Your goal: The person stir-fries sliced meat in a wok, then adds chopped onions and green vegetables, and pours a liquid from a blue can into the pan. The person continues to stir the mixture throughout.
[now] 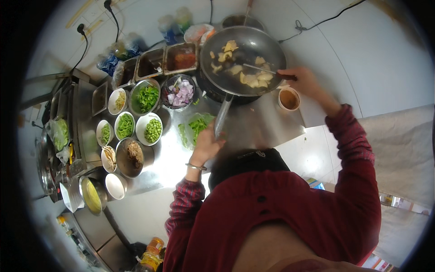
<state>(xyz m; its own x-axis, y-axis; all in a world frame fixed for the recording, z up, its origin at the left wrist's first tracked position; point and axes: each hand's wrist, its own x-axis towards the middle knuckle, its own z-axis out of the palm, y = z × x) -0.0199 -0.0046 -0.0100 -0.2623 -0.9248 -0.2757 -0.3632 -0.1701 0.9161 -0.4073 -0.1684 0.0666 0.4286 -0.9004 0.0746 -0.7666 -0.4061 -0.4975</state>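
Observation:
A large dark wok sits at the back of the steel counter. Pale yellowish food pieces lie in it, most of them on its near right side. My left hand grips the wok's metal handle, which points toward me. Over the wok's right rim, my right hand holds a thin metal utensil; its tip is among the food, and what kind it is I cannot tell. Beside my left hand rests a clear plastic bag of cut green vegetables.
A tub of brown sauce stands right of the wok. To the left are a bowl of chopped onion, a bowl of green peppers, a white bowl of green pieces and a steel bowl of shredded food. Steel trays line the back.

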